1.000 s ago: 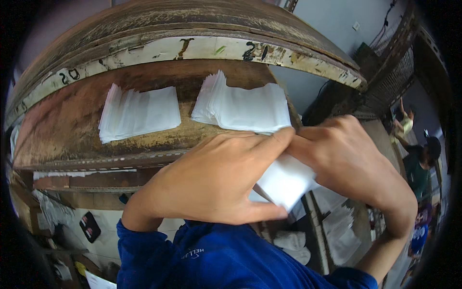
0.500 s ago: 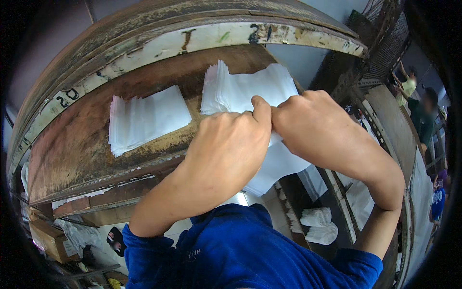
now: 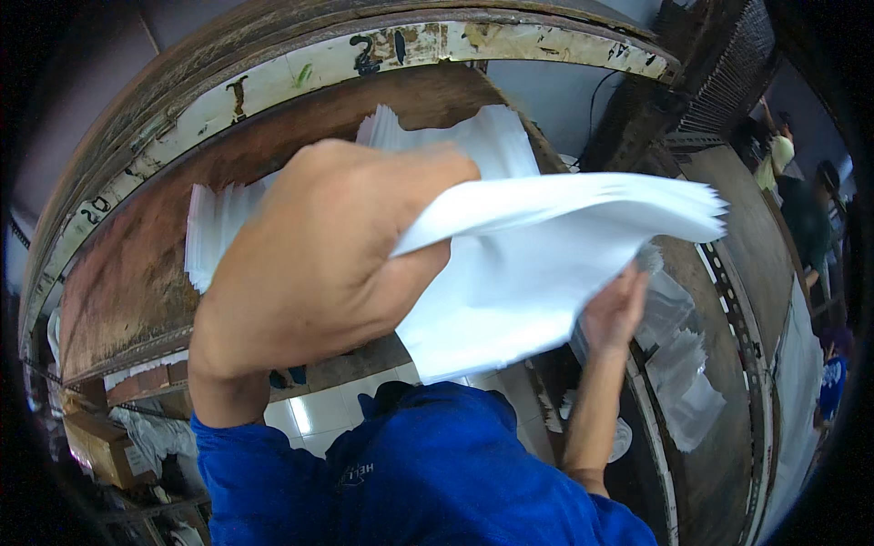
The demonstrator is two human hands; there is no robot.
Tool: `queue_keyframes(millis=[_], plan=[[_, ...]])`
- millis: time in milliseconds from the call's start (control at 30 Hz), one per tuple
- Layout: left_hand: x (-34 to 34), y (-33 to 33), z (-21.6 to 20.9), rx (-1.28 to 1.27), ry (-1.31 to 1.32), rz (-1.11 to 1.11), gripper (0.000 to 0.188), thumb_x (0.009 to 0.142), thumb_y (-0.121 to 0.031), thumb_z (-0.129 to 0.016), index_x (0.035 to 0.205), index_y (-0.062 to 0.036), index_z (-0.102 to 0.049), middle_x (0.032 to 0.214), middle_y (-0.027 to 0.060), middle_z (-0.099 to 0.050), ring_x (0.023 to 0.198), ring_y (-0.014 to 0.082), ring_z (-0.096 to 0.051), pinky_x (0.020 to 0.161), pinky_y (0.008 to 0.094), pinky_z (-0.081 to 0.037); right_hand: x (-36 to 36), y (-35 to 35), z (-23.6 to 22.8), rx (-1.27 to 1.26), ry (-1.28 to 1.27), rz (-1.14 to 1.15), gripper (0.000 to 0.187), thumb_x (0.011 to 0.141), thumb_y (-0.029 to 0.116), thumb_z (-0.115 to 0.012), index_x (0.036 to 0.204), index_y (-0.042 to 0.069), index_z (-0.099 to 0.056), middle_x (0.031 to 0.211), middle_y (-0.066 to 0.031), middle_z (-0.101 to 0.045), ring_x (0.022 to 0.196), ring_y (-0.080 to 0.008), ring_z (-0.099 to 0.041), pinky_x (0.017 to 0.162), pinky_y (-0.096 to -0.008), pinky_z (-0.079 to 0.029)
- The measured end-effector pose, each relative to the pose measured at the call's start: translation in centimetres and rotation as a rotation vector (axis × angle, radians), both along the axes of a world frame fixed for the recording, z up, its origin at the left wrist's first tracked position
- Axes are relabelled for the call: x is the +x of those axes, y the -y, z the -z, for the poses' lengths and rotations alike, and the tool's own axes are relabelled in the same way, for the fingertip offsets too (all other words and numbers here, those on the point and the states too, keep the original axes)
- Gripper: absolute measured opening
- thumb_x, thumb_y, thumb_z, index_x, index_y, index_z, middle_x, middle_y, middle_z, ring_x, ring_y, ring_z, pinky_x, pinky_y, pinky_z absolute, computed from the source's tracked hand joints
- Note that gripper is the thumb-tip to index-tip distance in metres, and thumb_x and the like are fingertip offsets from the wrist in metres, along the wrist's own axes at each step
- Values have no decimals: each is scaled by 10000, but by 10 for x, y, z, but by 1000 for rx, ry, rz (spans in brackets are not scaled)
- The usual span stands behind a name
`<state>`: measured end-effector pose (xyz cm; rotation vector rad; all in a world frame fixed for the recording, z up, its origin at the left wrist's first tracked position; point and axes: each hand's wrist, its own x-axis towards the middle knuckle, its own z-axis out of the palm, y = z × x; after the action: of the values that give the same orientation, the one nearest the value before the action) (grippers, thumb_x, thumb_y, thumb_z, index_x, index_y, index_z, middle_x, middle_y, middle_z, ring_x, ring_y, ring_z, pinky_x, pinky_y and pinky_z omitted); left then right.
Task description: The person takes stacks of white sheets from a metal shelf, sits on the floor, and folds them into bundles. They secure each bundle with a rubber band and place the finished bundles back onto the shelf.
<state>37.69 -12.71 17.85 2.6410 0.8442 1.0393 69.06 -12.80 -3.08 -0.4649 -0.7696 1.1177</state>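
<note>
In front of my chest my left hand (image 3: pixel 355 237) is closed in a pinch on the left end of a stack of thin white sheets (image 3: pixel 519 287). The stack is bent over, and its layered edges fan out toward the right. My right hand (image 3: pixel 614 309) is lower, beside the stack's lower right edge, with its slightly blurred fingers loosely stretched and partly hidden; I cannot tell whether it touches the sheets. Behind my left hand, a second stack of white sheets (image 3: pixel 496 141) lies on the wooden shelf (image 3: pixel 137 273), and a third stack (image 3: pixel 223 218) is partly covered by that hand.
A marked white shelf edge (image 3: pixel 300 73) runs above the stacks. To the right, clear plastic sheets (image 3: pixel 683 387) lie on another rack with perforated metal rails (image 3: pixel 742 337). A cardboard box (image 3: pixel 105 450) stands low at left. Other people (image 3: pixel 806 218) are far right.
My hands, together on the sheets before, have parted. The left has lifted the stack leftward and turned it; the right has dropped down and toward me. The view has shifted a little.
</note>
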Motion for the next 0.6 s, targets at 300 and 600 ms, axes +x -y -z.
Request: queue_keyframes(millis=[300, 600], plan=[[9, -8, 7, -540, 5, -147, 210, 816, -95, -496, 934, 28, -618, 711, 99, -591, 637, 174, -552, 606, 296, -438, -82, 33, 80, -176, -570, -417, 765, 923, 632, -366, 1426, 56, -328, 1393, -145, -435, 1270, -285, -437, 1061, -449, -346], [-55, 30, 71, -892, 379, -536, 320, 880, -136, -472, 1103, 57, -597, 905, 85, -646, 837, 140, -574, 779, 292, -464, -101, 50, 98, -147, -826, -593, 861, 892, 712, -326, 1481, 90, -239, 1481, -128, -334, 1342, -287, -349, 1117, -462, -265]])
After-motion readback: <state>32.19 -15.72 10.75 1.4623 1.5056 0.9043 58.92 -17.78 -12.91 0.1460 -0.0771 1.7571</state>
